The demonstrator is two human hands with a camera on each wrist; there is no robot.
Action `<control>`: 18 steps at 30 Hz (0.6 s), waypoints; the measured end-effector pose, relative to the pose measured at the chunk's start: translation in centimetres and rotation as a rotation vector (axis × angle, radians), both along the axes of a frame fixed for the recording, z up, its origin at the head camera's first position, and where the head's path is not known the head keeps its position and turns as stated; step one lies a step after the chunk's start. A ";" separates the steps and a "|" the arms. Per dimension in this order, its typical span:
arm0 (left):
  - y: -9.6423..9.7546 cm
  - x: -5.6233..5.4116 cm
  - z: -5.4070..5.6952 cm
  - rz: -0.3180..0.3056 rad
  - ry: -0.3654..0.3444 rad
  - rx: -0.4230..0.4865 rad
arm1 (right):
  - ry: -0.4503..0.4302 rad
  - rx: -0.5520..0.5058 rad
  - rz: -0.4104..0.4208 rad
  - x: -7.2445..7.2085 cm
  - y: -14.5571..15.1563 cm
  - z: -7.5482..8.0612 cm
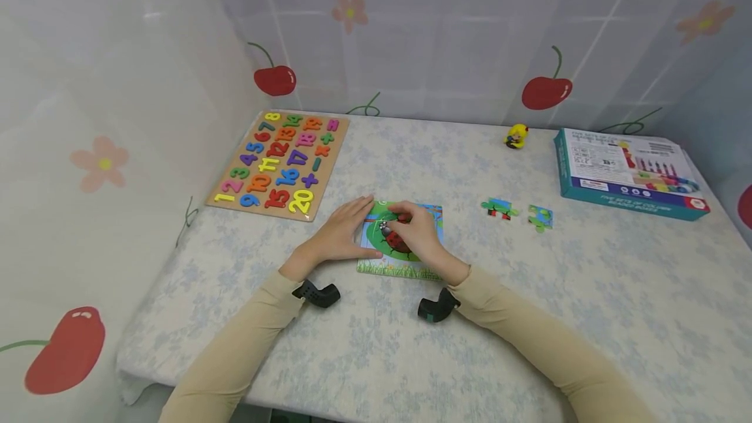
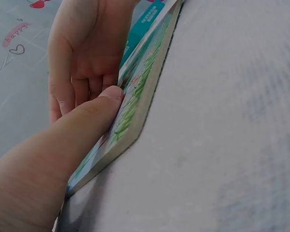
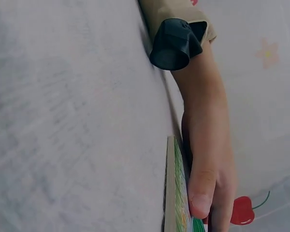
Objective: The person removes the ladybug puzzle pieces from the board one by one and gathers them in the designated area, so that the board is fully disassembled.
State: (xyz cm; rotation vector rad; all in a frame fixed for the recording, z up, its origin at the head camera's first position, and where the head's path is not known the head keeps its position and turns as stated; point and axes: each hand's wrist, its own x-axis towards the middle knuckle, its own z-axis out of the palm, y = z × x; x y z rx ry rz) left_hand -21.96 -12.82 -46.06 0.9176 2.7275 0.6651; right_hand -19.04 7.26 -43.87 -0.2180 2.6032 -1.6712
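Observation:
A ladybug jigsaw puzzle (image 1: 399, 271) with a grassy lower border lies flat on the table in front of the person. The left hand (image 1: 337, 234) spreads around its left side, fingers extended along the upper left edge and thumb laid on the lower part. In the left wrist view that thumb (image 2: 99, 104) rests at the puzzle's grassy border. Over the middle, the right hand (image 1: 420, 232) bends thumb and fingertips together at a puzzle piece (image 1: 403, 218) near the ladybug's head, mostly hidden by the fingers. Two loose pieces, one (image 1: 500, 208) and another (image 1: 540, 217), lie to the right.
A wooden number board (image 1: 317, 198) lies at the back left. At the back right are a small yellow figurine (image 1: 516, 136) and a teal-edged box (image 1: 634, 172). A patterned cloth (image 1: 376, 358) covers the table; curtains hang behind and at the sides.

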 end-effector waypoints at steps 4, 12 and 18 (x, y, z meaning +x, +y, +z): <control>-0.2 0.0 0.0 0.002 0.004 0.005 | -0.048 -0.083 -0.030 -0.3 -0.3 0.1; -0.1 0.0 0.0 0.003 0.002 0.005 | -0.118 -0.156 -0.040 -1.7 -0.7 0.0; 0.0 0.0 0.1 -0.005 0.003 -0.004 | -0.134 -0.122 -0.028 -2.3 -0.9 0.0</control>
